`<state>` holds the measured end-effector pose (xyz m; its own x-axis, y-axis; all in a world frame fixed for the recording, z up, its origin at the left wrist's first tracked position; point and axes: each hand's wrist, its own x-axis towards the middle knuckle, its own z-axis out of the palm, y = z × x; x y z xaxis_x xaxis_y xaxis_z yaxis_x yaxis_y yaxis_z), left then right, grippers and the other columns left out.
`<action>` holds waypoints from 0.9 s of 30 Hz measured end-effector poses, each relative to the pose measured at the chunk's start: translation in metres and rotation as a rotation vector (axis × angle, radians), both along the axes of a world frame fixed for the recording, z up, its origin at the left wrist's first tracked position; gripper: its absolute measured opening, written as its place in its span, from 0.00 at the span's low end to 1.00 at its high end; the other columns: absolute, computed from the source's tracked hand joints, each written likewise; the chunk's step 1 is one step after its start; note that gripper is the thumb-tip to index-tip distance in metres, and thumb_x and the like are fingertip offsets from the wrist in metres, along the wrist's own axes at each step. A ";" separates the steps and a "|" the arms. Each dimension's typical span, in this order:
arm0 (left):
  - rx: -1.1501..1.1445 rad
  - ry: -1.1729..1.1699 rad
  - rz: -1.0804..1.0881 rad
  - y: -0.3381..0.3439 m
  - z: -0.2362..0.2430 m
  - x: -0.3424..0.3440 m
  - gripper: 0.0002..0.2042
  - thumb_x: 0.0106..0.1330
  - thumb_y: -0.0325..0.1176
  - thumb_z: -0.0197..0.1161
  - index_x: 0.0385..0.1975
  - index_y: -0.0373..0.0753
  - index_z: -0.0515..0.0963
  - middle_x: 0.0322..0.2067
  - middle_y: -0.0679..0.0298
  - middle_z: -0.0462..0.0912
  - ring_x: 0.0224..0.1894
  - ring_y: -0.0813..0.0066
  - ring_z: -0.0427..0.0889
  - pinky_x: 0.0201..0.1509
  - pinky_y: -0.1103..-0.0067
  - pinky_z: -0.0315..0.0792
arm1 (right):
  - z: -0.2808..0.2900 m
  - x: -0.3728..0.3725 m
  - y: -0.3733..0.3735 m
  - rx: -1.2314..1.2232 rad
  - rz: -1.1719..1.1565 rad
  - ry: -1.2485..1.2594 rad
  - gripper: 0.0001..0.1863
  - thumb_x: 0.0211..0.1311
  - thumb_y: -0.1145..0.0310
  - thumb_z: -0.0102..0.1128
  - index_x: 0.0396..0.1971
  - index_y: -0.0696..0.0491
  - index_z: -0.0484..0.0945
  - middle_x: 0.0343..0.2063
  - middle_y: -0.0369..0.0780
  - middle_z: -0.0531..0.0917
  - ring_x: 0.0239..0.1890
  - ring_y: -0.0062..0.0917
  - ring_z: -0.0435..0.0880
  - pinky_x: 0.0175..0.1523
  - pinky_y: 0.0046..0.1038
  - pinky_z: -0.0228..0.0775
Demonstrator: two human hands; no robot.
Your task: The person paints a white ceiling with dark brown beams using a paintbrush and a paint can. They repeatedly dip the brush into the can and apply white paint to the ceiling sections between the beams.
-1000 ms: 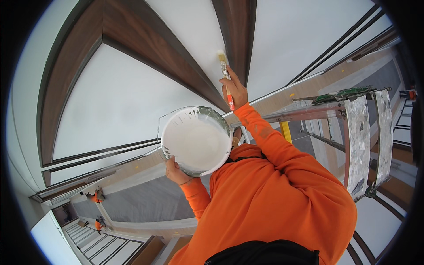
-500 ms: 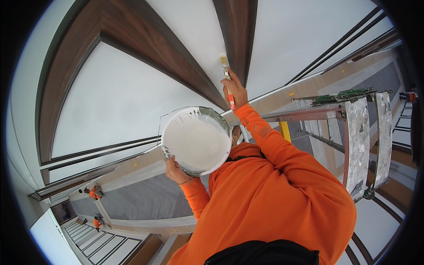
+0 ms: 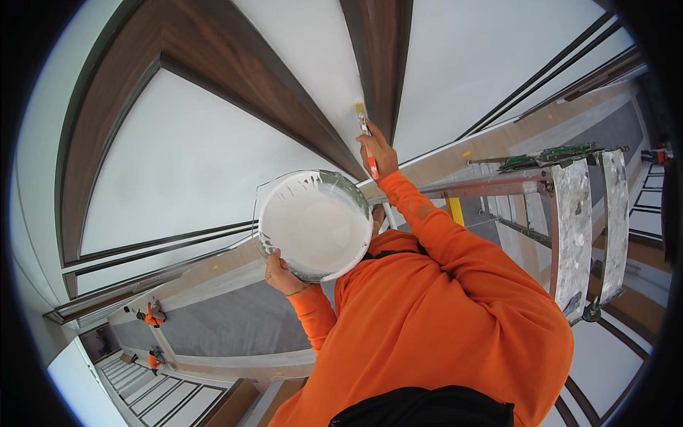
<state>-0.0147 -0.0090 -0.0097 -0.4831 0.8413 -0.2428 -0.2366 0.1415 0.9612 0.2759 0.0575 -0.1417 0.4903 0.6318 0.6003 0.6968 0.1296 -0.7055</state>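
In my right hand (image 3: 379,155) is a paintbrush (image 3: 363,119) with pale bristles and a red-tipped handle. Its bristles meet the narrow white wall panel (image 3: 313,50), close beside a dark wood strip (image 3: 384,50). My left hand (image 3: 284,274) grips the lower left rim of a paint bucket (image 3: 316,226) and keeps it near my chest. White paint lies inside, with drips and smears on the inner wall. The bucket's thin wire handle (image 3: 256,206) stands out on the left. Both my sleeves are orange.
On the right stands a paint-spattered ladder (image 3: 573,235) with a green-stained part (image 3: 551,156) on it. Far below at left, two people in orange (image 3: 152,314) are near the grey floor (image 3: 235,320). A broad dark wood frame (image 3: 107,107) borders the large white panel (image 3: 171,164).
The brush and my right hand have moved slightly down along the white panel, beside the dark strip. My left hand and the bucket have hardly moved.
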 end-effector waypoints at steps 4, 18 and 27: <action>0.003 -0.005 -0.008 -0.001 0.001 0.001 0.19 0.64 0.33 0.61 0.16 0.46 0.57 0.20 0.72 0.59 0.24 0.80 0.63 0.30 0.79 0.62 | -0.009 0.000 -0.005 -0.054 0.020 0.008 0.11 0.61 0.78 0.63 0.41 0.47 0.79 0.62 0.49 0.79 0.45 0.45 0.88 0.42 0.35 0.84; -0.025 -0.005 0.032 -0.006 0.012 0.007 0.19 0.65 0.33 0.59 0.16 0.45 0.57 0.20 0.72 0.59 0.24 0.80 0.63 0.30 0.78 0.63 | -0.028 0.009 -0.031 -0.239 0.174 0.094 0.11 0.62 0.77 0.63 0.43 0.47 0.80 0.61 0.52 0.79 0.46 0.49 0.87 0.46 0.37 0.83; -0.026 -0.063 0.021 0.000 0.009 0.009 0.19 0.64 0.32 0.59 0.16 0.46 0.55 0.20 0.72 0.59 0.24 0.79 0.63 0.31 0.78 0.65 | 0.109 0.006 -0.003 0.320 0.130 -0.100 0.14 0.54 0.88 0.60 0.37 0.54 0.80 0.63 0.56 0.75 0.56 0.47 0.84 0.54 0.34 0.81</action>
<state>-0.0055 -0.0087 -0.0008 -0.4836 0.8241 -0.2949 -0.2994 0.1608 0.9405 0.2820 0.0541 -0.0327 0.3472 0.4575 0.8186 0.7234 0.4249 -0.5442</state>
